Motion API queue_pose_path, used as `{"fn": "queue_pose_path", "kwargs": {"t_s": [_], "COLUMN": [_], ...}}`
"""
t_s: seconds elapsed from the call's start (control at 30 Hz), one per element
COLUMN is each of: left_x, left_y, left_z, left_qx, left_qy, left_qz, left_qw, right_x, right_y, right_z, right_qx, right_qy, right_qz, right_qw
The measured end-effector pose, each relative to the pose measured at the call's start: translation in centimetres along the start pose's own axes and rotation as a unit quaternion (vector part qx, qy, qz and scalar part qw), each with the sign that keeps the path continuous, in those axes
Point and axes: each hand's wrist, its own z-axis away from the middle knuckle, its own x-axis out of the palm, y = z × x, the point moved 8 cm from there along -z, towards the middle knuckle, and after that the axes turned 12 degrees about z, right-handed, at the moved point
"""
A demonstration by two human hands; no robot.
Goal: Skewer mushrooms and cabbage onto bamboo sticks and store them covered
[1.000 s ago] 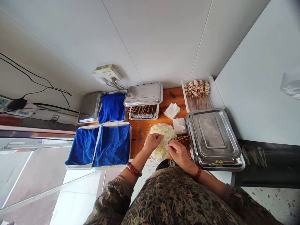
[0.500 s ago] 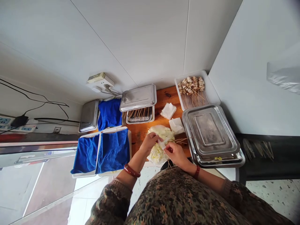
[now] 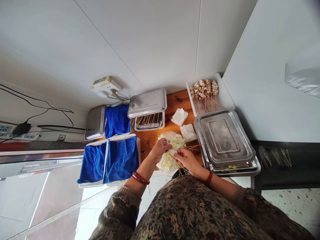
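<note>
A clear plastic bag (image 3: pixel 168 165) of pale yellow-green leaf pieces, which look like cabbage, lies at the table's front edge. Above it, my left hand (image 3: pixel 160 149) is closed, with fingers curled and the tips at a whitish leaf piece (image 3: pixel 178 146). My right hand (image 3: pixel 187 161) pinches the near side of that pale piece between thumb and forefinger. Thin bamboo skewers (image 3: pixel 197 146) stick out to the right behind my right hand, and a few more show below its fingers. Whether a skewer is inside my right hand is hidden.
Right of my hands stand steel trays with a lid (image 3: pixel 226 140). Behind them, a white tub (image 3: pixel 227 96) holds skewered pale slices. Two white napkin packs (image 3: pixel 179 117) lie mid-table. At left are tubs under blue cloths (image 3: pixel 121 160) and a lidded steel tray (image 3: pixel 147 102) with skewers.
My left hand's fingers have shifted slightly and spread a little at the pale piece. My right hand stays nearly in place, still pinching. The whole view has moved slightly.
</note>
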Motion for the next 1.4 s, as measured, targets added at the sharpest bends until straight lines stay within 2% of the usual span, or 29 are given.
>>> {"fn": "queue_pose_path", "kwargs": {"t_s": [0.1, 0.3, 0.47, 0.53, 0.63, 0.77, 0.83, 0.97, 1.1, 1.17, 1.23, 1.3, 1.4], "left_x": [-0.3, -0.7, -0.7, -0.6, -0.3, 0.4, 0.7, 0.8, 0.4, 0.3, 0.3, 0.5, 0.9], "left_y": [-0.1, -0.2, -0.4, -0.3, 0.3, 0.8, 0.6, 0.6, 1.0, 1.1, 1.2, 1.1, 1.1], "left_z": [-0.1, -0.3, -0.1, 0.1, 0.4, 0.6, 0.6, 0.8, 1.4, 1.5, 1.5, 1.4, 1.3], "left_qx": [-0.005, 0.002, 0.010, 0.018, 0.048, 0.122, 0.143, 0.168, 0.193, 0.205, 0.214, 0.221, 0.230], "left_qy": [-0.008, -0.011, 0.001, -0.002, -0.041, -0.086, -0.081, -0.042, -0.005, 0.013, 0.024, 0.025, 0.023], "left_qz": [0.000, -0.008, 0.004, 0.020, 0.046, -0.066, -0.121, -0.163, -0.209, -0.229, -0.244, -0.255, -0.268], "left_qw": [1.000, 1.000, 1.000, 1.000, 0.997, 0.987, 0.979, 0.971, 0.959, 0.951, 0.945, 0.941, 0.935], "right_x": [-0.3, -3.4, -4.6, -4.5, -3.8, -2.6, -2.2, -1.8, -1.4, -1.6, -2.1, -2.5, -2.2], "right_y": [-0.5, -2.1, -4.0, -4.4, -4.5, -4.1, -4.0, -4.2, -4.6, -5.1, -6.2, -7.8, -9.2], "right_z": [-0.4, -1.7, -2.2, -2.5, -3.2, -3.7, -3.4, -2.5, -2.1, -2.3, -2.6, -2.6, -2.4], "right_qx": [-0.018, -0.076, -0.116, -0.118, -0.106, -0.060, -0.026, 0.034, 0.037, 0.010, -0.058, -0.146, -0.236], "right_qy": [0.015, 0.099, 0.128, 0.125, 0.106, 0.059, 0.045, 0.028, -0.001, -0.006, 0.006, 0.025, 0.027], "right_qz": [0.023, 0.125, 0.164, 0.163, 0.146, 0.052, 0.012, -0.069, -0.101, -0.042, 0.078, 0.228, 0.394], "right_qw": [0.999, 0.984, 0.971, 0.972, 0.978, 0.995, 0.999, 0.997, 0.994, 0.999, 0.995, 0.962, 0.888]}}
